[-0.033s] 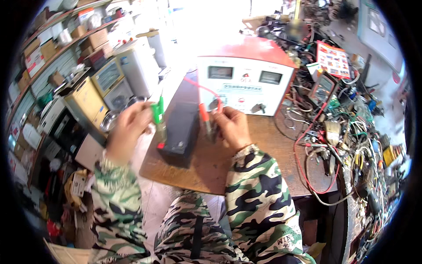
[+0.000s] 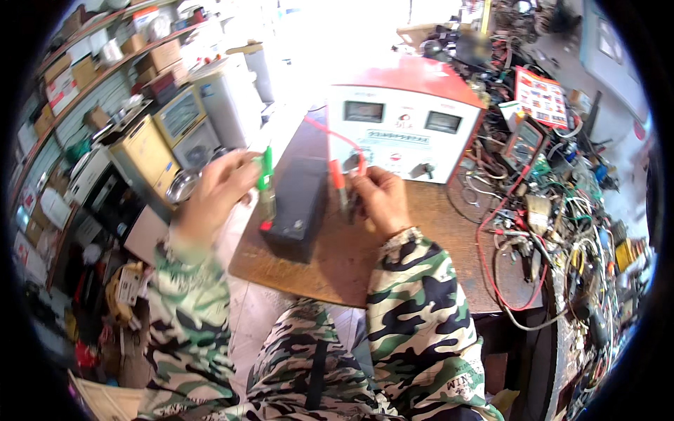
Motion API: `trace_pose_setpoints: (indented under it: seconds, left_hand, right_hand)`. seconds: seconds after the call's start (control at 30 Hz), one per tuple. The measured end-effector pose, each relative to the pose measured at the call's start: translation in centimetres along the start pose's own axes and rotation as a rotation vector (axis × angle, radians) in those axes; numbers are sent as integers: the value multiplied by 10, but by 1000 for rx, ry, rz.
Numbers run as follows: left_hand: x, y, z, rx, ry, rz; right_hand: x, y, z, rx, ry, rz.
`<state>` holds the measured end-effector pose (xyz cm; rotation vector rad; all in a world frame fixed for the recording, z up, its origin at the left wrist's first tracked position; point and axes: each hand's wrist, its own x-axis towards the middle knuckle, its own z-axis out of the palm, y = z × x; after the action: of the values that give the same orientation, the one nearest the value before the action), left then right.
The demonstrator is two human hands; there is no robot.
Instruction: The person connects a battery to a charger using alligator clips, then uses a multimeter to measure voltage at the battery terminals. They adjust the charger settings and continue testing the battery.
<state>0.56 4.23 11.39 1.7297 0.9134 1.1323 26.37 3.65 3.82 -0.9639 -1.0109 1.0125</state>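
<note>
Hand (image 2: 385, 201) (right) around red clamp (image 2: 338, 175).

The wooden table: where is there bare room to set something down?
One bare patch of the wooden table lies in front of the red-topped machine, between the right hand and the tangled wires, which crowd the right end. Another borders the front edge, between the black box and the right sleeve.
</note>
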Motion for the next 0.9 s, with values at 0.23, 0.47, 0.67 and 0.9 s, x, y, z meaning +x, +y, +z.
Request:
trace_pose_setpoints:
  seconds: [0.23, 0.47, 0.67, 0.9]
  left_hand:
    - [17, 4, -11, -17, -261, -131]
    - [21, -1, -17, -84, -241, -113]
    - [26, -10, -10, -178, -182, -75]
    - [30, -2, -7, -242, -106, -72]
  right_hand:
    - [0, 1, 0, -67, -20, 50]
    - [-1, -2, 0, -80, -19, 50]
    - [-3, -7, -1, -83, 0, 62]
    - [-2, -4, 0, -79, -9, 38]
